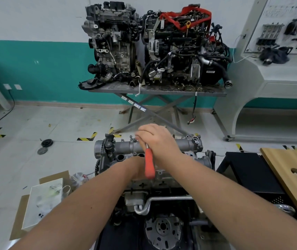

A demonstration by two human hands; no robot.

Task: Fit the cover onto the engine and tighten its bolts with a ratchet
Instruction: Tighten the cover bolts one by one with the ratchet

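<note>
The grey metal cover (pixel 182 143) lies across the top of the engine (pixel 164 179) just in front of me. Small bolt heads (pixel 131 136) stand along its far edge. A ratchet with a red handle (pixel 150 164) stands tilted over the middle of the cover, its steel shaft running up under my right hand (pixel 157 139). My right hand covers the ratchet's head with fingers curled down over it. My left hand (pixel 137 168) is at the lower end of the red handle and grips it; its fingers are mostly hidden behind the handle.
Two other engines (pixel 153 46) sit on a scissor lift table (pixel 158 91) at the wall. A cardboard box with plastic bags (pixel 43 199) lies at the left. A black stand (pixel 252 170) and a wooden board (pixel 295 175) are at the right, round parts (pixel 46 143) on the floor.
</note>
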